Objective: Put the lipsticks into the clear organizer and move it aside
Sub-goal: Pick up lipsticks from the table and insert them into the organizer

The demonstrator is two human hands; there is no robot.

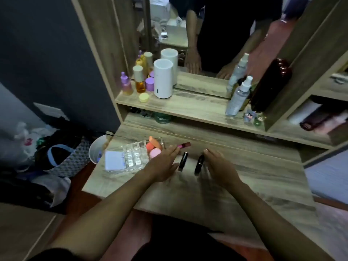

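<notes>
Lying on bench: 2 black lipsticks btwn hands, pink one behind. Organizer at left. Left hand & right hand: fingers spread, empty.

Two black lipsticks, one apparently pink lipstick, clear organizer, wood-grain table

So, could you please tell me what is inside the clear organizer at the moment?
The clear organizer holds pink and orange makeup sponges at its far end; the small compartments look empty. No lipsticks inside yet. A white pad hides its left part.
</notes>
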